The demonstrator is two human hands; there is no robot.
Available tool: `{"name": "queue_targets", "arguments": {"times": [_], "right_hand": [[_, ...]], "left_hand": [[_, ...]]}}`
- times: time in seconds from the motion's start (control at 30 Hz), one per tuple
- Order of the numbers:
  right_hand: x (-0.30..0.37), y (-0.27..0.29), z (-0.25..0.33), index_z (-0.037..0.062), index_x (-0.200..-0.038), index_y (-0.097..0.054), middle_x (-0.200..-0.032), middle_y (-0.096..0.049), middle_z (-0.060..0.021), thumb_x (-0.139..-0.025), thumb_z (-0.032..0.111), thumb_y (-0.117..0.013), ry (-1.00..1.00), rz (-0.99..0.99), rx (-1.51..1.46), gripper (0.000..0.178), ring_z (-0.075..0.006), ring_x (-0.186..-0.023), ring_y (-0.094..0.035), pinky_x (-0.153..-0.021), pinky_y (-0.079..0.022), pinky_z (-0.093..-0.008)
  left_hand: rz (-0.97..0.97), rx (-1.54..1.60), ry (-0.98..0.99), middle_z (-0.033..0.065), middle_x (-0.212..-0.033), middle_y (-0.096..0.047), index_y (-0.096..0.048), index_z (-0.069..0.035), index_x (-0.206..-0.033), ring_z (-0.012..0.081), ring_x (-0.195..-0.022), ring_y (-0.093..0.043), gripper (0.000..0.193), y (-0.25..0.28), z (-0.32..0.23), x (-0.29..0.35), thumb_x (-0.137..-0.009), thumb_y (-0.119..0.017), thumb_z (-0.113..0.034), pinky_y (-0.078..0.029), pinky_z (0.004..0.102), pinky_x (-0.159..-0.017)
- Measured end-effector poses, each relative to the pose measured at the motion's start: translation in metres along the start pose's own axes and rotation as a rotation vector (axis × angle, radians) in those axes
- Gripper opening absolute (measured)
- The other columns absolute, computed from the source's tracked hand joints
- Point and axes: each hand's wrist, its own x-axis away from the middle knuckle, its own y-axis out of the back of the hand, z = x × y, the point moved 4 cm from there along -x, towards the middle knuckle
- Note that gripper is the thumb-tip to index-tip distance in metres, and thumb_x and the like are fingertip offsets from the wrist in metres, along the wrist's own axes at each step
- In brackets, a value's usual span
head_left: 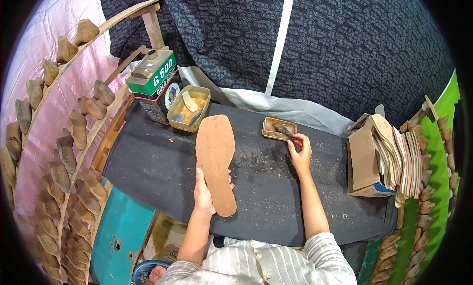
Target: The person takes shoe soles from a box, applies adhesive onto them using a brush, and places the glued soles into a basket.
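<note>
My left hand (204, 196) grips a brown insole (215, 157) near its heel end, thumb on the near face and fingertips showing round the far edge. The insole is held upright over the table, its wider end away from me. In my right hand (300, 154) is a dark, narrow tool (284, 131), pinched between the fingers, with a bit of red at the fingertips. Its other end dips into a small, shallow tan tray (269, 133); whether it is a brush or a spatula I cannot make out.
A dark cloth with scraps covers the table (266, 201). At the back left stand a green-and-black metal can (155, 85) and a tub (204, 100) holding pale pieces. A cardboard box (362, 159) of stacked soles (401, 157) is at right. Racks of wooden shoe lasts (66, 152) flank both sides.
</note>
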Motion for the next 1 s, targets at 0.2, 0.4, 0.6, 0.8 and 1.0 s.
{"name": "queue_targets", "arguments": {"times": [0.2, 0.4, 0.6, 0.8, 1.0], "right_hand": [[0.004, 0.009, 0.023, 0.0032, -0.104, -0.054, -0.104, -0.054, -0.0130, -0.074, 0.007, -0.070, 0.059, -0.074, 0.061, 0.034, -0.0249, -0.096, -0.056, -0.078, -0.049, -0.0327], [0.024, 0.023, 0.097, 0.0053, -0.092, -0.056, -0.093, -0.054, -0.0130, -0.069, 0.008, -0.065, 0.359, -0.173, 0.245, 0.026, -0.0303, -0.091, -0.052, -0.080, -0.043, -0.0399], [0.057, -0.016, 0.169, 0.0106, -0.082, -0.061, -0.082, -0.057, -0.0031, -0.066, 0.009, -0.069, 0.572, 0.360, 0.244, 0.018, -0.0222, -0.075, -0.056, -0.069, -0.043, -0.0352], [0.082, -0.030, 0.192, 0.0106, -0.084, -0.061, -0.083, -0.058, -0.0024, -0.069, 0.012, -0.069, 0.592, 0.531, 0.135, 0.017, -0.0213, -0.076, -0.056, -0.071, -0.042, -0.0345], [0.105, -0.029, 0.205, 0.0102, -0.086, -0.060, -0.083, -0.058, -0.0023, -0.072, 0.014, -0.068, 0.649, 0.654, 0.046, 0.017, -0.0201, -0.077, -0.056, -0.072, -0.041, -0.0338]], "left_hand": [[-0.007, -0.019, -0.010, 0.0142, -0.097, -0.056, -0.037, -0.011, -0.128, 0.0205, -0.078, -0.058, 0.060, 0.001, -0.001, 0.002, -0.093, -0.027, -0.059, -0.052, 0.0374, -0.067], [-0.014, -0.031, -0.021, 0.0145, -0.097, -0.056, -0.034, -0.012, -0.129, 0.0203, -0.077, -0.058, 0.057, -0.001, -0.002, 0.007, -0.094, -0.027, -0.057, -0.052, 0.0365, -0.067], [-0.046, -0.249, -0.143, 0.0139, -0.095, -0.055, -0.031, -0.015, -0.129, 0.0204, -0.076, -0.058, 0.056, -0.023, 0.000, 0.023, -0.093, -0.028, -0.057, -0.052, 0.0354, -0.064], [-0.117, -0.286, -0.298, 0.0144, -0.103, -0.056, -0.030, -0.014, -0.130, 0.0211, -0.081, -0.060, 0.046, -0.011, 0.010, 0.051, -0.098, -0.027, -0.046, -0.052, 0.0341, -0.072], [-0.232, -0.257, -0.398, 0.0103, -0.132, -0.041, -0.026, -0.008, -0.136, 0.0198, -0.121, -0.042, 0.046, -0.008, 0.019, 0.099, -0.100, -0.028, -0.036, -0.034, 0.0350, -0.101]]}}
